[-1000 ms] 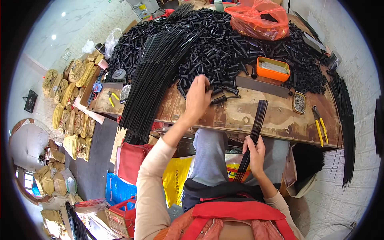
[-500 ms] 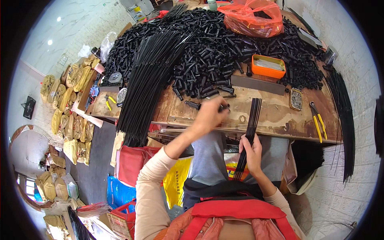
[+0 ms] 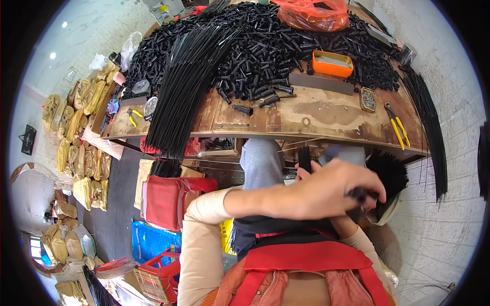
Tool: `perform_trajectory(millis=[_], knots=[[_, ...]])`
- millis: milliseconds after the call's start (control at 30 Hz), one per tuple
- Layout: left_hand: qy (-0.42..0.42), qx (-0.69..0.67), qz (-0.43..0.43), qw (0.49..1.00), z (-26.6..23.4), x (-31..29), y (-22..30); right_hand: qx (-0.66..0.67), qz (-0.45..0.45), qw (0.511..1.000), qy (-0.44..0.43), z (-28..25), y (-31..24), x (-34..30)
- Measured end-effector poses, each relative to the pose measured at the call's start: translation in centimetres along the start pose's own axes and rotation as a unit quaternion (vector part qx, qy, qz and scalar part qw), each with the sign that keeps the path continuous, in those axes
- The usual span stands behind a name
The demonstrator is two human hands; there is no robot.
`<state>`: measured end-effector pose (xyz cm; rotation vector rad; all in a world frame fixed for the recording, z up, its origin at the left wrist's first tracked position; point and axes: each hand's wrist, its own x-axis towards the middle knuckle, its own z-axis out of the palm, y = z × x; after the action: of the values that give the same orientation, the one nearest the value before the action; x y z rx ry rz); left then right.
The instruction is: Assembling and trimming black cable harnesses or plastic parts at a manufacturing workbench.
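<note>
My left hand (image 3: 334, 188) reaches across my body to the right, over my right forearm. Its fingers are curled around a black tubular plastic piece (image 3: 358, 194), partly smeared by motion. Behind it, over my lap, my right hand (image 3: 302, 172) grips a bundle of thin black rods (image 3: 304, 158); most of that hand and the bundle's lower part are covered by my left arm. Beyond them on the wooden table (image 3: 275, 120), a loose black tubular piece (image 3: 242, 109) lies in front of a big heap of similar pieces (image 3: 255, 61).
A thick sheaf of black rods (image 3: 178, 92) overhangs the table edge, left of centre. On the right stand an orange box (image 3: 332, 64), a small tray of metal bits (image 3: 367, 100) and yellow-handled pliers (image 3: 396, 127). A red bag (image 3: 163, 201) is at lower left.
My left hand has left the table front and swung right and nearer, carrying a black piece across my right arm. The view has tilted down slightly.
</note>
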<state>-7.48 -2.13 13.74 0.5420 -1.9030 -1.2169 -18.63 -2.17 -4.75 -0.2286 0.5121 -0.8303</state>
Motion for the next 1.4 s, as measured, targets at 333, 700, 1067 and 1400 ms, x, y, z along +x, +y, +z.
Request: perform_trajectory(millis=[333, 700, 1067, 1400], knots=[[0.557, -0.154, -0.147, 0.803, -4.2, -10.2, -12.1, -0.333, -0.078, 0.94, 0.011, 1.9, 0.8, -1.5], [0.627, -0.29, -0.05, 0.721, -1.3, -7.2, -14.3, -0.36, -0.086, 0.929, -0.006, 2.1, 0.9, -1.4], [0.51, -0.398, -0.148, 0.748, -1.4, -11.7, -13.5, -0.342, -0.086, 0.936, 0.001, 2.2, 0.1, -1.7], [0.503, -0.399, -0.181, 0.745, -0.6, -10.8, -12.7, -0.35, -0.087, 0.933, -0.002, 2.4, 0.4, -1.7]])
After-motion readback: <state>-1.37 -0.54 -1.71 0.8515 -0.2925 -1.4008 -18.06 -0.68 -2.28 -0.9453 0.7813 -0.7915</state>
